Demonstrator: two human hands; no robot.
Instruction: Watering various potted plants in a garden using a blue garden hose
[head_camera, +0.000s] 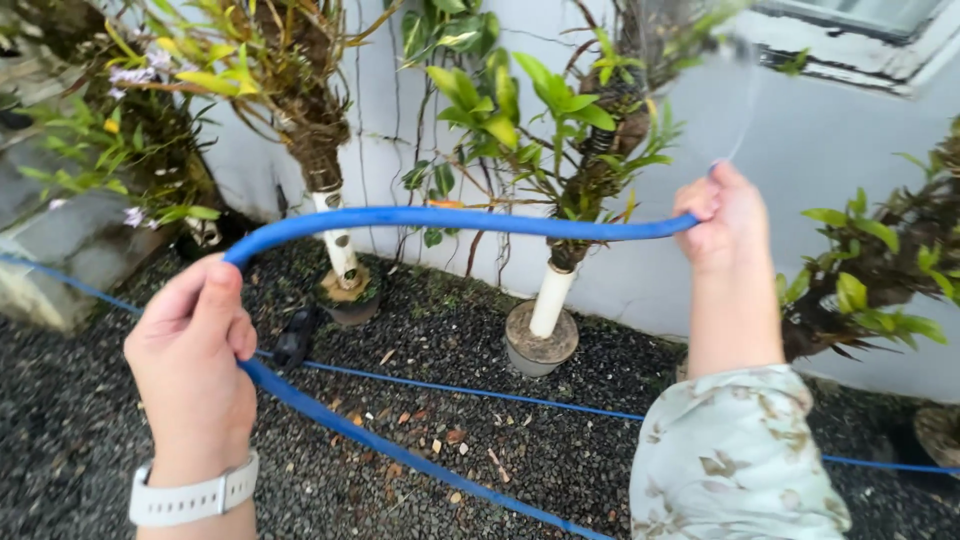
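A patterned sleeve (735, 460) filled the near corner as the right hand (727, 217) closed its grip around the end of a blue garden hose (450, 220), a thin stream of water (745, 110) arcing above it. The left hand (195, 350), wearing a white watch (195, 497), closed its grip on the hose where it looped, above dark gravel (480, 320). Orchids on white posts (551, 298) stood beyond.

Two hands: left hand (192, 370), right hand (722, 215). One blue hose (450, 220), looped. One white watch (195, 497) on left wrist. Two white pipes: one pipe (338, 243), other pipe (551, 300). Two round pots: one pot (350, 300), other pot (540, 350). One window (870, 40). One black clip (293, 340) on gravel.
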